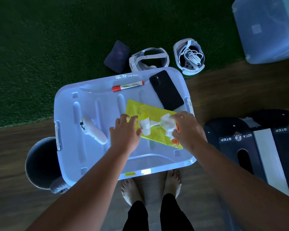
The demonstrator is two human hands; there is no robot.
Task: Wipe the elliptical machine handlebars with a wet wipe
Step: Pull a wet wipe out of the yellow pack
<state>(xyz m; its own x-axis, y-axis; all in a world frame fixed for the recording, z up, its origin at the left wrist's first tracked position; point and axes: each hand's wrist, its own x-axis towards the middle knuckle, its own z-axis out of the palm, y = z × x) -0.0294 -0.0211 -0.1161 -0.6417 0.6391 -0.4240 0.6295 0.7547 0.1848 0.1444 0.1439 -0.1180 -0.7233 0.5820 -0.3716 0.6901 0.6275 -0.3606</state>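
A yellow wet-wipe pack (154,114) lies on the white lid of a storage box (97,157) below me. My left hand (125,130) rests spread on the pack's left end, pressing it down. My right hand (186,127) pinches a white wet wipe (168,125) that sticks out of the pack's opening. The pack's white flap (145,126) stands open between my hands. The dark base of the elliptical machine (250,139), with "NOT A STEP" labels, stands at the right. Its handlebars are out of view.
On the lid also lie a black phone (166,90), a red-capped marker (128,86) and a white controller (93,130). A dark bin (40,162) stands at the left. Two white headsets (148,60) and a dark pouch (117,55) lie on green turf beyond. My bare feet are under the lid's near edge.
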